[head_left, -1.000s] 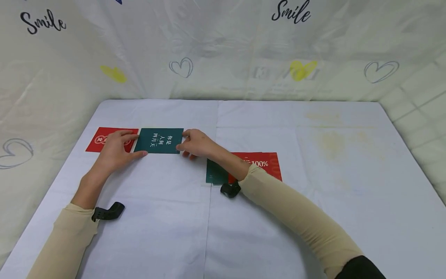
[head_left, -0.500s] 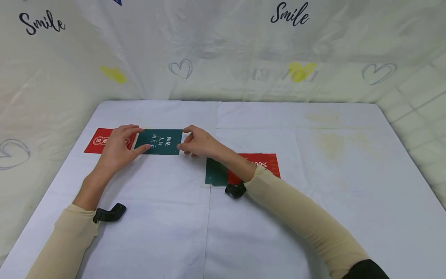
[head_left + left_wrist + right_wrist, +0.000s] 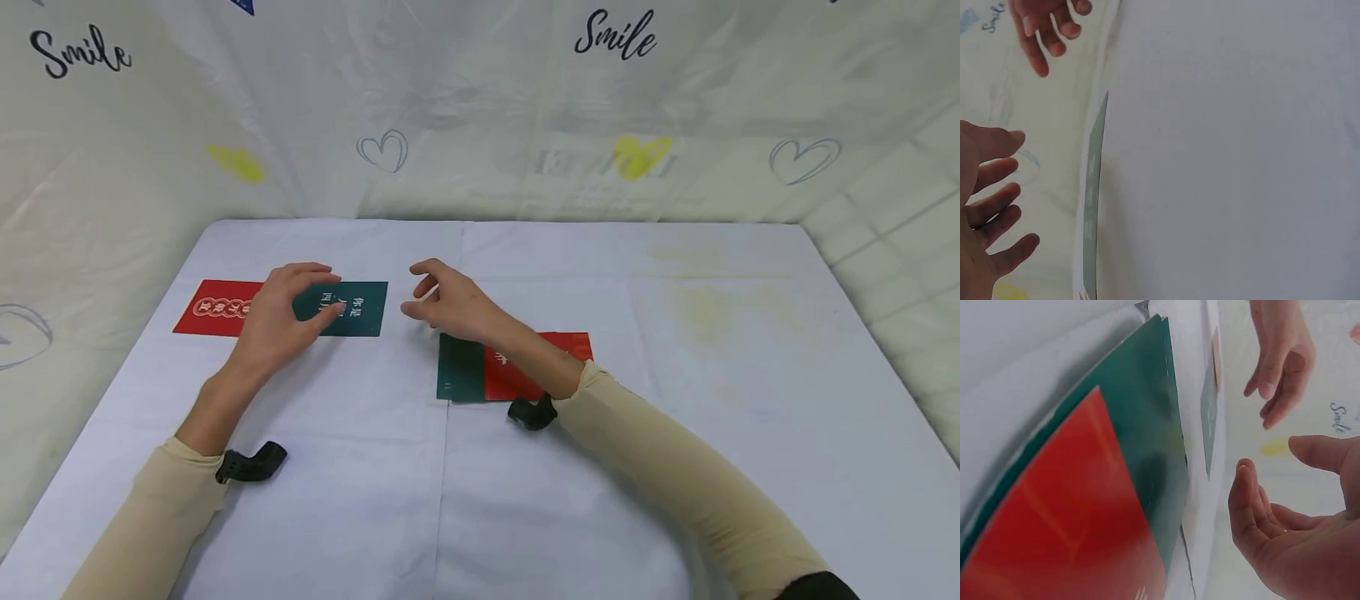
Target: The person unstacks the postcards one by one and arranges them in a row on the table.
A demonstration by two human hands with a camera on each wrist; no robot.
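A dark green card with white characters lies flat at the table's left, its left end beside a red card bearing pale lettering. My left hand hovers over where the two cards meet, thumb and fingers spread, hiding part of both. To the right of the green card, my right hand is held in the air with loosely bent fingers and nothing between them. Below that forearm lies a pile, where a red card overlaps green ones.
White cloth with a central crease covers the table. Behind it hangs a pale plastic sheet printed with hearts and "Smile". Black wrist cameras sit at both cuffs.
My right hand has let go of the green card's right edge and drawn away to the right. My left hand has lifted off its left end and shifted right over it.
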